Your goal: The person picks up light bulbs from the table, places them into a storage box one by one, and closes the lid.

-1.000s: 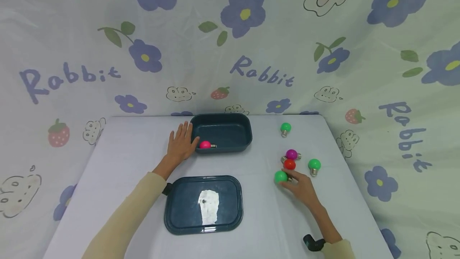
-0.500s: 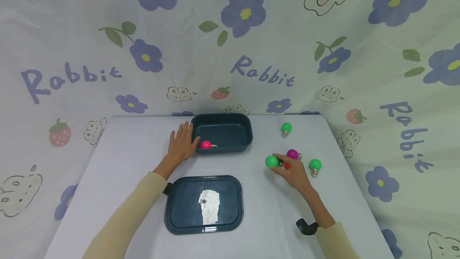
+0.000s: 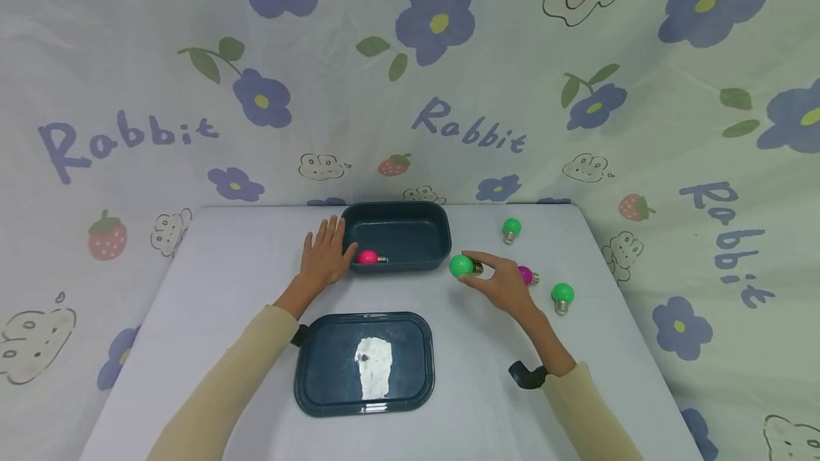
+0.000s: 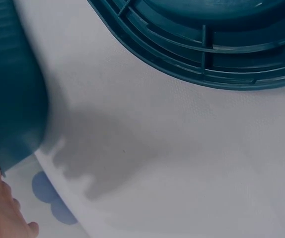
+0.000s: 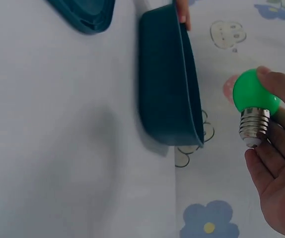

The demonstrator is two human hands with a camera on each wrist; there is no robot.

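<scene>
A green light bulb [image 3: 460,266] with a metal screw base is pinched between the thumb and fingers of my right hand [image 3: 506,287], just right of the dark teal box [image 3: 397,267]. In the right wrist view the bulb [image 5: 254,91] is held up off the table, its base pointing down. My left hand [image 3: 322,256] rests with straight fingers against the left side of the box, thumb at its rim. Inside the box a pink bulb [image 3: 367,257] lies by the near wall. A purple bulb [image 3: 525,275] is partly hidden behind my right hand.
Two more green bulbs lie at the right, one farther back [image 3: 511,227] and one nearer [image 3: 562,293]. A dark teal lid [image 3: 364,365] lies in front of the box on the white table [image 3: 487,390]. A printed cloth [image 3: 359,112] hangs behind the table.
My right hand has lifted the green bulb from the table and carried it left and away from me toward the box. The red bulb is now hidden behind that hand. My left hand stays put.
</scene>
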